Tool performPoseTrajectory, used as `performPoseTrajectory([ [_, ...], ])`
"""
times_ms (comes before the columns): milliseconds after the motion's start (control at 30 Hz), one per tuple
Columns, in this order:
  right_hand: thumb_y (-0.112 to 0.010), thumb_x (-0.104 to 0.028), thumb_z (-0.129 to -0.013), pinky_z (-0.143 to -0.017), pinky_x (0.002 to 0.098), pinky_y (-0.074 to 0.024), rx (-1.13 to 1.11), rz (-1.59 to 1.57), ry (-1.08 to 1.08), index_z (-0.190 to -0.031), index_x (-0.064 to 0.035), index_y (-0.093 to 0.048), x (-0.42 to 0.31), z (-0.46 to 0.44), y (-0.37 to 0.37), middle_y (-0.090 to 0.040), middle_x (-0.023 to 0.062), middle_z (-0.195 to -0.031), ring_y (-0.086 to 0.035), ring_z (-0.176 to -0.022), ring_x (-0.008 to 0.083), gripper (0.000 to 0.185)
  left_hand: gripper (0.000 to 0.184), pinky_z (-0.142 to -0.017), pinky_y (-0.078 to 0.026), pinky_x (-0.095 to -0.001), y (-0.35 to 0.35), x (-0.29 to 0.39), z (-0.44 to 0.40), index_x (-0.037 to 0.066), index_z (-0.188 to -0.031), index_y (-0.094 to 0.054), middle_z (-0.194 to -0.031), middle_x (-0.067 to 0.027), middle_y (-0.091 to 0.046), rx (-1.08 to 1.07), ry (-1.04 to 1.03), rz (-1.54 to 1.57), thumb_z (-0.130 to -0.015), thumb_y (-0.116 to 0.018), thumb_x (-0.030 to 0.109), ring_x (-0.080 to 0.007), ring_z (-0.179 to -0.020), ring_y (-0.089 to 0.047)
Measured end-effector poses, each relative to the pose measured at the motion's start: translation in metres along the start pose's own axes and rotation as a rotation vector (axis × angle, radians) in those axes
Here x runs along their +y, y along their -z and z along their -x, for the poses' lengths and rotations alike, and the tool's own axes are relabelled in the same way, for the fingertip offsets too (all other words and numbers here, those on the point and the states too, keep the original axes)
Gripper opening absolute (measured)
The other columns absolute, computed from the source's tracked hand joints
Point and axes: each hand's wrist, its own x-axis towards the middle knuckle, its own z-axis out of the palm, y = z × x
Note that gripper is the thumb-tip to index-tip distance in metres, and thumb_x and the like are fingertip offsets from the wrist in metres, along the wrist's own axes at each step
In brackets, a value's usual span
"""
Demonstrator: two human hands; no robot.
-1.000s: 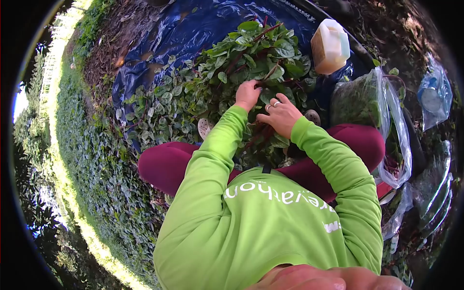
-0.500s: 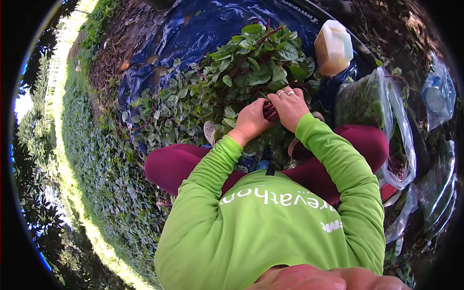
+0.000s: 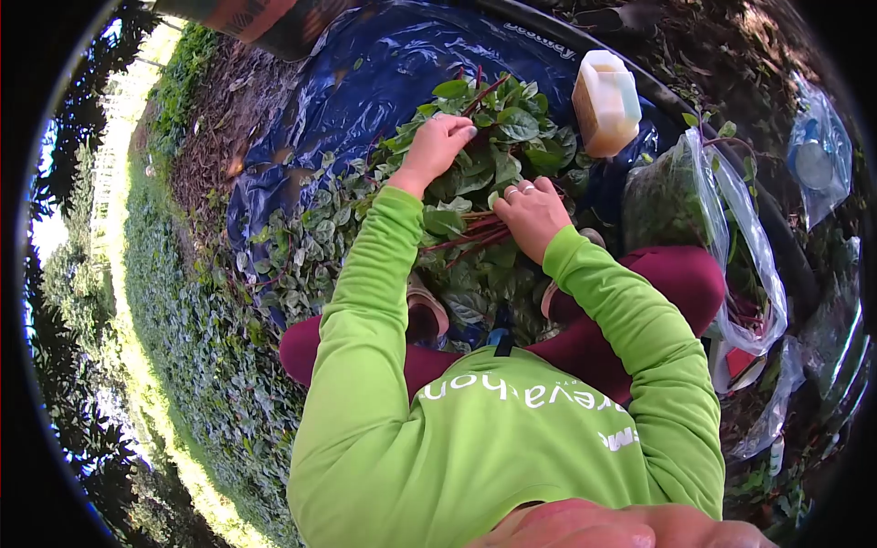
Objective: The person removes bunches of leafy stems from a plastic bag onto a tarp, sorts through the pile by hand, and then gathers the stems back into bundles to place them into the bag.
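Note:
A heap of leafy greens (image 3: 512, 123) with dark red stems lies on the blue plastic sheet (image 3: 402, 59) in front of my lap. My right hand (image 3: 533, 217), with rings on it, is closed around a bundle of red stems (image 3: 475, 236) whose ends point left. Above the heap's left part is my left hand (image 3: 438, 146), its fingertips pressed together among the upper leaves; what they pinch, if anything, is too small to make out.
A pale plastic jug (image 3: 607, 105) with a brownish lower part stands at the heap's right. Beyond it are a clear bag of greens (image 3: 671, 201) and a clear bag with a round item (image 3: 813, 164). A dark container (image 3: 265, 23) is at the top left.
The hands were together around red stems half a second ago. Now my left hand has moved up and left, away from my right hand, which keeps the stems. The dark container shows more.

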Motion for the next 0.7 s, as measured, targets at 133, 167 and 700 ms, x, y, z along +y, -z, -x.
performPoseTrajectory([
  [133,-0.06,-0.016,-0.085,-0.096,0.0405,-0.0402,0.061,0.013,0.035,-0.095,-0.0119,-0.068,-0.002,-0.001,-0.006,-0.069,0.0044,-0.1,-0.063,-0.104,0.0204,0.014,0.023,-0.09,-0.054,-0.0426,-0.039,-0.054,-0.072,0.01,-0.107,-0.074,-0.107,-0.0154,-0.072,0.176,-0.093,-0.445,-0.088,-0.071,0.024,-0.0354,-0.103,-0.067],
  [167,-0.06,-0.015,-0.084,-0.099,0.0416,-0.0395,0.078,0.002,0.039,-0.093,-0.0113,-0.068,-0.002,-0.001,-0.006,-0.069,0.0047,-0.098,-0.063,-0.105,0.0207,0.013,0.021,-0.089,-0.054,-0.0447,-0.046,-0.058,-0.081,0.013,-0.104,-0.075,-0.105,-0.0158,-0.072,0.182,-0.062,-0.604,-0.086,-0.071,0.023,-0.0377,-0.102,-0.067],
  [700,-0.055,-0.018,-0.088,-0.126,0.0563,-0.0127,0.163,0.058,0.144,-0.111,-0.0072,-0.067,0.0,0.0,-0.005,-0.052,0.0128,-0.147,-0.043,-0.142,0.0273,0.028,0.034,-0.092,-0.054,-0.0311,-0.037,-0.006,0.078,0.002,-0.121,-0.062,-0.111,-0.0064,-0.071,-0.178,0.134,0.642,-0.088,-0.066,-0.007,-0.0152,-0.105,-0.067],
])
